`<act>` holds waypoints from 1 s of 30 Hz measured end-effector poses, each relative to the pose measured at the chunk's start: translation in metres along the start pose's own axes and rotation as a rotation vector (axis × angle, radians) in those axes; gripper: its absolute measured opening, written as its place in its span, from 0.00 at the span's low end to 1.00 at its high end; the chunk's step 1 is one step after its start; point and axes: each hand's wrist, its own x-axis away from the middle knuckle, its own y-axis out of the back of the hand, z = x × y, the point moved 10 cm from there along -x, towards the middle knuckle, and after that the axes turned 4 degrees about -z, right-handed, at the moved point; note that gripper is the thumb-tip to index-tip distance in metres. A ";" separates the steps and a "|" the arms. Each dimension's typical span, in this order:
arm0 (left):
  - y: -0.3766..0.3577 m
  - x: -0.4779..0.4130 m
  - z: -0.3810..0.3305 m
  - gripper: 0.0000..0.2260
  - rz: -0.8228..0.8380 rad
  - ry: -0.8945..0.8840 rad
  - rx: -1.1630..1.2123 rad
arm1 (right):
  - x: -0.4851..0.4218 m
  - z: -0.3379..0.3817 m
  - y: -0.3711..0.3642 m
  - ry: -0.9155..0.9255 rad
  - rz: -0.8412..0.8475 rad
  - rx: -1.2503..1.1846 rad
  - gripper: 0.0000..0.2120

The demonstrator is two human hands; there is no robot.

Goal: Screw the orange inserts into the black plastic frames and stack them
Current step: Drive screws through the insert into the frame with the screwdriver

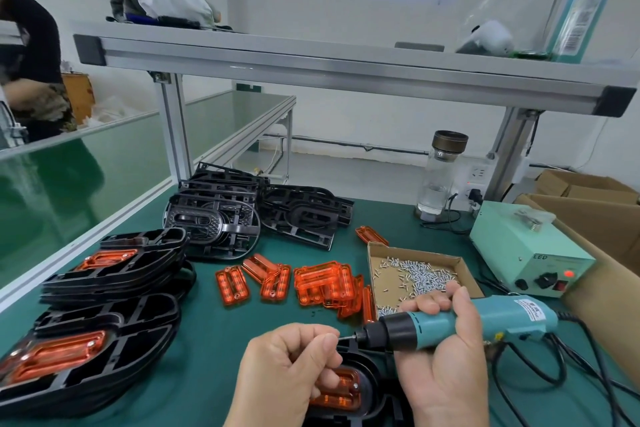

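Our left hand pinches what we take for a screw at the bit of the screwdriver that our right hand grips, above the black frame holding its orange insert; we should seat it squarely first.

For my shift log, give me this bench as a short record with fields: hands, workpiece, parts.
left hand: pinches a screw at the screwdriver tip
right hand: grips the screwdriver
workpiece: frame under hands, insert seated
finished stacks: left, two
loose inserts: centre
screw box: right of inserts
empty frames: back
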 end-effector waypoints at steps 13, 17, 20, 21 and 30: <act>-0.001 0.002 -0.003 0.11 0.008 -0.037 -0.046 | 0.000 0.002 0.002 0.036 0.044 0.017 0.04; -0.001 0.003 -0.002 0.10 -0.002 -0.046 -0.050 | 0.001 0.004 0.001 0.053 0.054 0.023 0.06; -0.001 0.002 -0.002 0.10 -0.007 -0.051 -0.053 | 0.001 0.004 0.001 0.064 0.057 0.027 0.05; -0.001 0.002 -0.002 0.10 -0.007 -0.052 -0.056 | 0.001 0.005 0.001 0.069 0.058 0.029 0.05; -0.003 0.002 -0.008 0.10 0.036 -0.087 -0.099 | 0.002 0.005 0.000 0.082 0.097 0.028 0.04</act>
